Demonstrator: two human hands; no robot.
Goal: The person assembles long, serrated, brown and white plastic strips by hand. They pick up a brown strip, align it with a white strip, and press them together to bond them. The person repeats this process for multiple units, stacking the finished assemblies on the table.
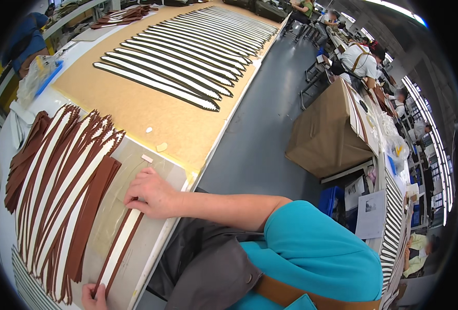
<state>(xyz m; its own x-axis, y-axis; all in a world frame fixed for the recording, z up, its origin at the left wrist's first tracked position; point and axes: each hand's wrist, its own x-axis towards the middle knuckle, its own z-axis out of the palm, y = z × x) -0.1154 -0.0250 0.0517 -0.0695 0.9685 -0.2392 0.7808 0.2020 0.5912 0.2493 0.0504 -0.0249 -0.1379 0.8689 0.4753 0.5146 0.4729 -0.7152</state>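
Note:
A long brown strip (pixel 116 253) with a white band down its middle lies on the grey board in front of me. At its lower end, my left hand (pixel 95 298) is closed, thumb and finger pinching the strip; the picture's edge cuts off part of this hand. Over the upper end is my right hand (pixel 154 195), fingers curled and closed on the strip, covering its tip. Beside them lies a heap of similar brown and white strips (pixel 58 191), with plain brown strips (pixel 95 217) along its near side. A small pale piece (pixel 146 158) sits just beyond my right hand.
Farther up the table (pixel 182 132), many black-edged white strips (pixel 187 57) lie in a row. Two small scraps (pixel 161 147) rest nearer. A clear plastic bag (pixel 38 75) and blue tray (pixel 50 77) stand at left. Across the aisle, people work beside a brown-covered box (pixel 322 132).

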